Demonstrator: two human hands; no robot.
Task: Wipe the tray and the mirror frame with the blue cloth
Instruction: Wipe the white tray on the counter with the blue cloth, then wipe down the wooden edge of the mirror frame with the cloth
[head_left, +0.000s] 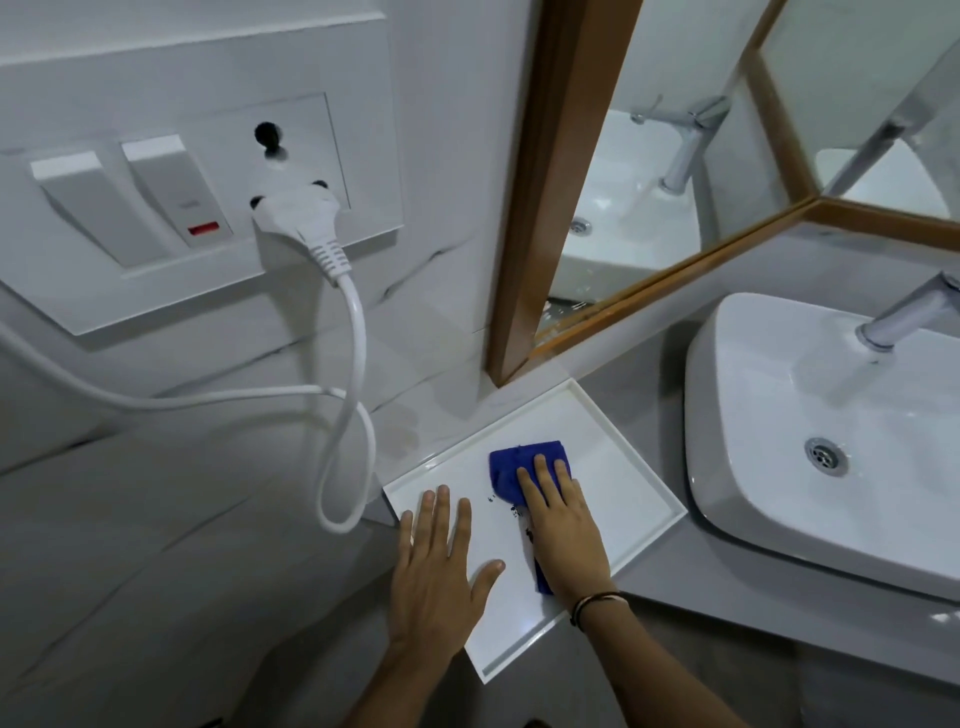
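Step in hand: wiping of the tray (631, 486), judged from the position of the cloth on its floor.
Tray: a shallow white rectangular tray lay on the grey counter (644, 392), one corner just below the lower corner of the mirror frame (540, 208), its long side near the white basin (737, 415).
Blue cloth: the blue cloth (511, 465) lay bunched on the tray floor near the middle, with a strip of it showing again below the right palm.
Right hand: the right hand (563, 525) lay flat on the cloth with fingers extended, pressing it down rather than clenching it. A dark band circled the wrist.
Left hand: the left hand (441, 561) was spread open with nothing in it, palm down on the tray's left part, apparently steadying it.
Residue: dark specks (514, 508) lay on the tray floor just left of the right hand, so that patch appeared not yet clean.
Tray progress: partly done at most; the far floor looked clean, but whether it had been wiped could not be told.
Mirror frame: the wooden frame stood well apart from the cloth, and pale spatter showed on the glass at its lower corner. This part of the task appeared to be left.
Nearby hazard: a white cable (358, 332) hung from the wall socket (291, 208) and looped just beside the tray's left corner.
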